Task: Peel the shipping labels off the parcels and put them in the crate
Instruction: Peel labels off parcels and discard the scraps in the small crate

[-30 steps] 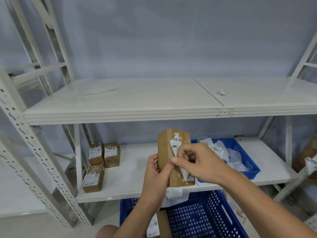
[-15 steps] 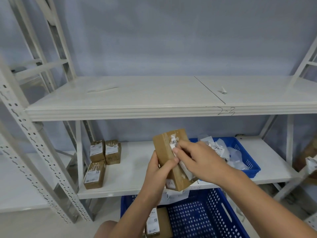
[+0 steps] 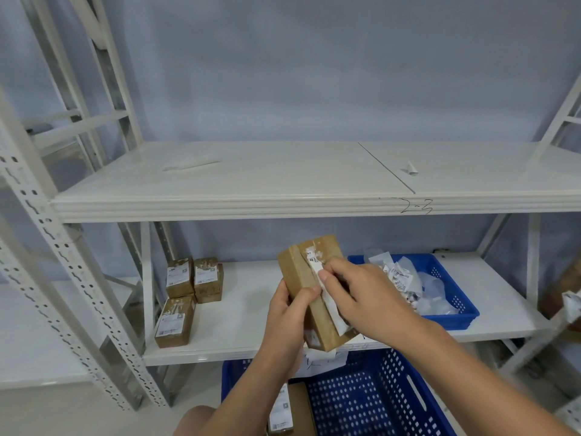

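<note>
White steel shelving rack against a grey-blue wall, seen from in front of the bay. The upper shelf has "2-3" handwritten on its front edge and a small curled paper scrap lying on it. The lower shelf carries the goods.

Below the lower shelf stands a blue perforated crate with a labelled carton lying at its left end. On the right of the lower shelf sits a shallow blue tray heaped with peeled labels and clear film. At the left of that shelf are three small labelled cartons, two upright side by side and one in front of them.

The held parcel, a brown carton, is in the air above the crate's near left part and in front of the lower shelf. Its long axis is nearly upright, with the top end tipped left and away.

The left hand grips the parcel from the left, thumb pressed across its narrow side. The right hand pinches the edge of the shipping label between thumb and fingers. The label is a white strip running along the parcel's long axis, its barcode end near the top.
</note>
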